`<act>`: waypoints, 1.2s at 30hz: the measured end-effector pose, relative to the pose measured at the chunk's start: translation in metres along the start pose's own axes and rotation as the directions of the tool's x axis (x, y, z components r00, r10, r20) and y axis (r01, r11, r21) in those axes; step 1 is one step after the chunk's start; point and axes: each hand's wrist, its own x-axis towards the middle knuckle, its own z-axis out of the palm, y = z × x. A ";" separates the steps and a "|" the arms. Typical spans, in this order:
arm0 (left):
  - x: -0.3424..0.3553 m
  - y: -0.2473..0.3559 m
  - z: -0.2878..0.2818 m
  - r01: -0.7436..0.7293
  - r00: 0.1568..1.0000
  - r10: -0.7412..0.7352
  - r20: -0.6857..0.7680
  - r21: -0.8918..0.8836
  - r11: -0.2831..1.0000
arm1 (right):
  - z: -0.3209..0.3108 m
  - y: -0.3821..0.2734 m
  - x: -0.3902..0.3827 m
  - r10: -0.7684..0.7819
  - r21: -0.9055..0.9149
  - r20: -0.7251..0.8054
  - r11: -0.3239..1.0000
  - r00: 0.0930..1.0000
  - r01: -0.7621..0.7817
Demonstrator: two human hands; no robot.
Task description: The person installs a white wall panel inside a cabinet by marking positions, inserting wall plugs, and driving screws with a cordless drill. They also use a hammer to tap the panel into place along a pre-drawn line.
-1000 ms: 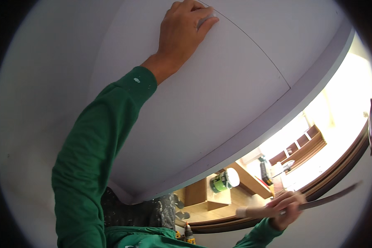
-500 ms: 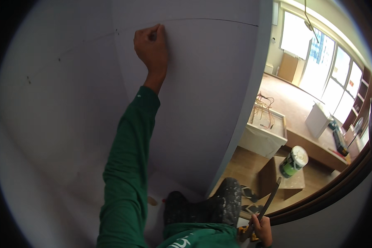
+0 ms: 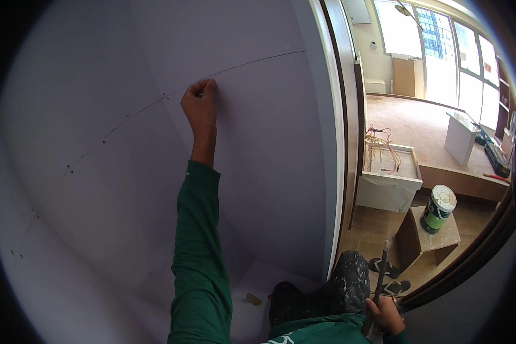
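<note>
My left hand [image 3: 199, 117] is raised to the pale wall [image 3: 258, 132], with thumb and fingertips pinched together just beneath a thin dark line [image 3: 258, 61]. Whatever those fingertips may hold is too small to make out. The line runs from the wall's right edge past the hand and the inner corner onto the adjoining left wall, where small dark marks [image 3: 104, 141] sit beside it. Low at the right, my right hand [image 3: 389, 315] grips a dark narrow bar [image 3: 380, 275] with a lighter tip, pointing up. The bar's lower end is partly hidden by the hand.
A doorway frame [image 3: 332, 57] borders the wall on the right. Beyond it stand a paint bucket [image 3: 440, 207] on a wooden box [image 3: 414, 241], sandals [image 3: 395, 286], a white box with loose wires [image 3: 390, 192] and a raised platform [image 3: 410, 120]. A small tan object [image 3: 253, 298] lies beside my foot.
The view has turned, showing more of the left wall and the door frame. My left hand stays pinched by the line, which looks darker left of the corner. The right hand still holds the bar.
</note>
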 end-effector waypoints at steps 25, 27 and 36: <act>-0.364 0.003 -0.097 0.570 0.821 -0.435 0.369 -0.508 0.645 | 0.086 0.071 0.001 -0.059 -0.524 0.262 0.830 0.963 0.193; -0.422 -0.004 -0.088 0.857 0.445 -0.702 0.556 -0.493 0.153 | 0.073 0.068 -0.011 -0.025 -0.324 0.159 0.943 0.987 0.076; -0.532 -0.061 -0.101 0.945 -0.098 -0.732 0.674 -0.167 -0.280 | 0.025 0.186 -0.044 0.223 -0.246 -0.700 0.816 0.678 -0.523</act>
